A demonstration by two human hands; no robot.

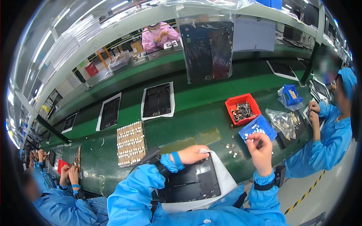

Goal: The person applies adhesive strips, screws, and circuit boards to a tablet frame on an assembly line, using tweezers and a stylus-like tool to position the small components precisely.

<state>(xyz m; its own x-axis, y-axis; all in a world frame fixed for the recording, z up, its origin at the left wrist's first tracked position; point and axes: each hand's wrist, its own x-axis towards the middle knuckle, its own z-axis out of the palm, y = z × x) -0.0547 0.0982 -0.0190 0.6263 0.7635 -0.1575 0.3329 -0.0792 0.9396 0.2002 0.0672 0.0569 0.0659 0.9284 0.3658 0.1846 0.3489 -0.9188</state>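
My left hand (193,153) rests on the top edge of a black flat panel (192,182) that lies on a white sheet (226,177) in front of me, fingers curled on the panel's rim. My right hand (259,147) is raised beside it, pinching a small dark part (260,143) between the fingertips. It hovers just below a blue bin (258,128) of small white pieces. Several small round parts (232,149) lie loose on the green bench between my hands.
A red bin (243,108) of dark parts stands behind the blue one, a tray of tan parts (130,143) to the left. Black panels on white sheets (157,100) lie on the belt. Co-workers in blue sit at my right (332,128) and left (56,196).
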